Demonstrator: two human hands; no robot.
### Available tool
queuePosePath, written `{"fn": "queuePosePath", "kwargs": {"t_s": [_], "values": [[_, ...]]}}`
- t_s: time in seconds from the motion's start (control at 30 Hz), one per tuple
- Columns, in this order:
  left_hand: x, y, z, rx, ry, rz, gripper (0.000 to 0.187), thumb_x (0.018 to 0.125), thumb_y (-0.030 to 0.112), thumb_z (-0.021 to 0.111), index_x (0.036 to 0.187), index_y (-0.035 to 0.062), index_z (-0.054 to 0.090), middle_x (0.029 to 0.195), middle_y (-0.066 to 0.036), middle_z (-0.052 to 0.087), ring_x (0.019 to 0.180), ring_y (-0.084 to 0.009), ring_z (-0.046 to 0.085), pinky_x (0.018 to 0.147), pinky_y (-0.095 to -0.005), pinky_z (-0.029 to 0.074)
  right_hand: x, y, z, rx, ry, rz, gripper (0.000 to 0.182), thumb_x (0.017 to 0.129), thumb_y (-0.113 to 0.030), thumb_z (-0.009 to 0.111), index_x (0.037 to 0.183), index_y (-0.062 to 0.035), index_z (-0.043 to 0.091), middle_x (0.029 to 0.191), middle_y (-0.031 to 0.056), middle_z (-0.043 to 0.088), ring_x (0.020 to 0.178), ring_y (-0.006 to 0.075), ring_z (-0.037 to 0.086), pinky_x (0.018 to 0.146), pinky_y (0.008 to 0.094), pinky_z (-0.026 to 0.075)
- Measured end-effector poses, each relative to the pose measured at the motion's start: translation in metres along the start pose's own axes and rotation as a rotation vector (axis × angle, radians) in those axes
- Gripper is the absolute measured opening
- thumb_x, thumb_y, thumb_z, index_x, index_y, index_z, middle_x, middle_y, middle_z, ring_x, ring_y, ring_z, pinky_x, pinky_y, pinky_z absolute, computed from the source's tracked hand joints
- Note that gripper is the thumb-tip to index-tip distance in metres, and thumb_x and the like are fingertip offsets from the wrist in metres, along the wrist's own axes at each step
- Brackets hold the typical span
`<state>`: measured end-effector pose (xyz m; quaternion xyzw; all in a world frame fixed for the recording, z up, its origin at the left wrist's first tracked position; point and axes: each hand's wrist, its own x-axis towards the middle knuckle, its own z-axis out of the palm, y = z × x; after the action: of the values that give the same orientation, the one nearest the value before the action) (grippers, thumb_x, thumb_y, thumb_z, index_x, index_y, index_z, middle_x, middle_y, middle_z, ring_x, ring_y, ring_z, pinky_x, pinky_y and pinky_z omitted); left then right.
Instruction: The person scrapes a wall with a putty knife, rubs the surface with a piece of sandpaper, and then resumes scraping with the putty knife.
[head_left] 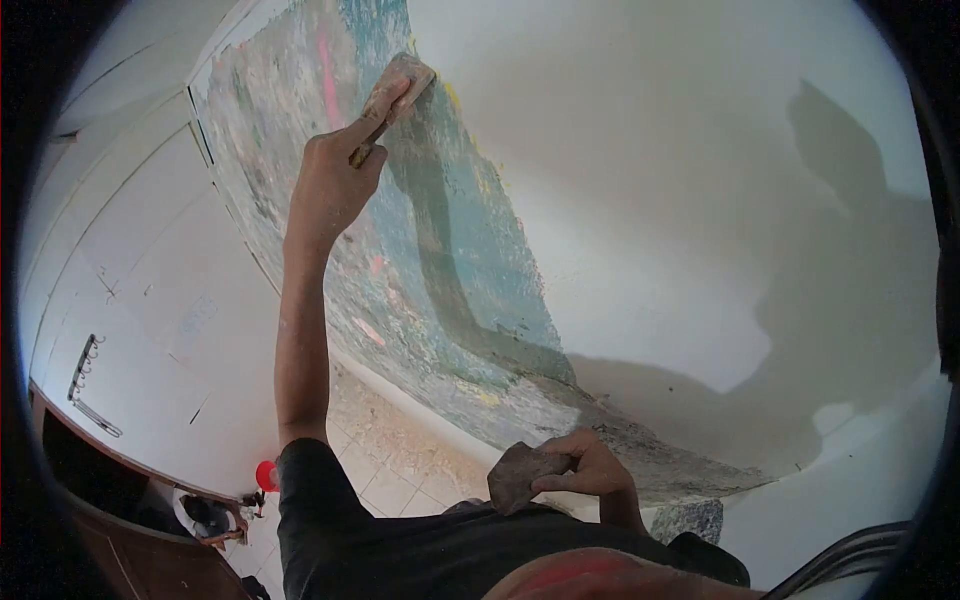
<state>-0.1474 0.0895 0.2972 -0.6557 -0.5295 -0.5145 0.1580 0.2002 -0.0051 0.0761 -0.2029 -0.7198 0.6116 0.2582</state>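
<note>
My left hand (340, 175) is raised at arm's length, its fingers closed round the handle of a putty knife (415, 78). The blade lies at the wall, near the border between the patchy blue-green and grey old paint (480, 240) and the smooth white coat (650, 130). Low in front of my chest, my right hand (592, 465) grips a second scraper (522, 477), whose wide blade is dull and coated with residue. That blade appears apart from the wall.
Pale debris litters the tiled floor (385, 440) beside the wall. A speckled stone piece (686, 520) is below my right hand. At lower left, another person (208, 518) is near the brown door (150, 555), with a red container (267, 476) nearby. A hook rack (88, 375) hangs on the white wall.
</note>
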Motion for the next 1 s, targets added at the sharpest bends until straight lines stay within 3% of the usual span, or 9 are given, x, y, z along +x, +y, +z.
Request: {"fn": "queuePosePath", "kwargs": {"t_s": [0.1, 0.2, 0.3, 0.4, 0.57, 0.73, 0.87, 1.0], "values": [[-0.010, 0.005, 0.003, 0.024, 0.024, -0.054, 0.064, 0.082, -0.008, 0.059, 0.136, 0.0263, 0.059, 0.063, -0.012, 0.055, 0.055, -0.0098, 0.041, 0.060, -0.0221, 0.041, 0.003, 0.001, 0.000, 0.060, 0.029, 0.016, 0.028, 0.076, -0.005, 0.083, 0.099, 0.0047, 0.072, 0.080, 0.0042, 0.071, 0.074, 0.0054, 0.060, 0.064, 0.0241, 0.048], [-0.011, 0.011, 0.010, 0.013, 0.042, -0.076, 0.065, 0.082, -0.008, 0.058, 0.137, 0.0277, 0.058, 0.063, -0.012, 0.054, 0.055, -0.0095, 0.039, 0.060, -0.0213, 0.038, -0.001, 0.008, -0.009, 0.002, -0.034, 0.038, 0.038, 0.078, -0.017, 0.084, 0.109, 0.0002, 0.071, 0.092, 0.0099, 0.073, 0.080, 0.0121, 0.067, 0.073, 0.0289, 0.055], [-0.010, 0.017, 0.005, 0.031, 0.018, -0.119, 0.067, 0.083, -0.008, 0.056, 0.139, 0.0289, 0.056, 0.062, -0.011, 0.053, 0.055, -0.0096, 0.037, 0.059, -0.0218, 0.038, 0.001, 0.015, -0.011, -0.023, -0.039, 0.040, 0.038, 0.077, -0.017, 0.084, 0.109, -0.0003, 0.072, 0.093, 0.0103, 0.074, 0.079, 0.0124, 0.068, 0.071, 0.0290, 0.056], [-0.022, 0.012, 0.014, 0.011, 0.039, -0.123, 0.068, 0.084, -0.008, 0.054, 0.140, 0.0296, 0.055, 0.061, -0.009, 0.051, 0.055, -0.0095, 0.035, 0.059, -0.0224, 0.038, 0.003, 0.004, -0.007, -0.035, -0.012, -0.033, 0.028, 0.076, -0.007, 0.084, 0.100, 0.0044, 0.072, 0.082, 0.0063, 0.072, 0.074, 0.0058, 0.061, 0.064, 0.0237, 0.049], [-0.014, 0.044, 0.014, 0.045, 0.071, -0.149, 0.067, 0.084, -0.007, 0.053, 0.141, 0.0277, 0.053, 0.062, -0.007, 0.049, 0.056, -0.0088, 0.035, 0.059, -0.0227, 0.039, 0.008, -0.002, -0.007, -0.044, -0.006, -0.003, 0.029, 0.076, -0.007, 0.084, 0.099, 0.0043, 0.072, 0.081, 0.0070, 0.072, 0.074, 0.0068, 0.062, 0.064, 0.0244, 0.049], [-0.024, 0.026, 0.024, -0.013, 0.096, -0.153, 0.069, 0.084, -0.006, 0.053, 0.142, 0.0297, 0.052, 0.063, -0.011, 0.052, 0.056, -0.0096, 0.037, 0.059, -0.0233, 0.040, 0.001, -0.001, -0.010, -0.067, -0.013, -0.075, 0.027, 0.076, -0.006, 0.083, 0.099, 0.0037, 0.072, 0.081, 0.0072, 0.072, 0.075, 0.0075, 0.064, 0.065, 0.0249, 0.050], [-0.022, 0.039, 0.012, 0.103, 0.043, -0.205, 0.068, 0.085, -0.006, 0.053, 0.143, 0.0304, 0.051, 0.066, -0.017, 0.057, 0.054, -0.0147, 0.037, 0.059, -0.0247, 0.041, 0.000, 0.008, -0.008, 0.020, 0.034, -0.019, 0.027, 0.077, -0.006, 0.083, 0.100, 0.0034, 0.072, 0.082, 0.0079, 0.073, 0.076, 0.0080, 0.065, 0.066, 0.0250, 0.051], [-0.038, 0.035, 0.013, 0.101, -0.014, -0.129, 0.065, 0.088, -0.004, 0.054, 0.145, 0.0269, 0.048, 0.071, -0.021, 0.060, 0.052, -0.0215, 0.044, 0.060, -0.0283, 0.045, 0.000, 0.002, -0.008, -0.053, -0.021, -0.063, 0.028, 0.077, -0.006, 0.083, 0.102, 0.0031, 0.072, 0.085, 0.0087, 0.073, 0.076, 0.0091, 0.066, 0.067, 0.0254, 0.052]]}}
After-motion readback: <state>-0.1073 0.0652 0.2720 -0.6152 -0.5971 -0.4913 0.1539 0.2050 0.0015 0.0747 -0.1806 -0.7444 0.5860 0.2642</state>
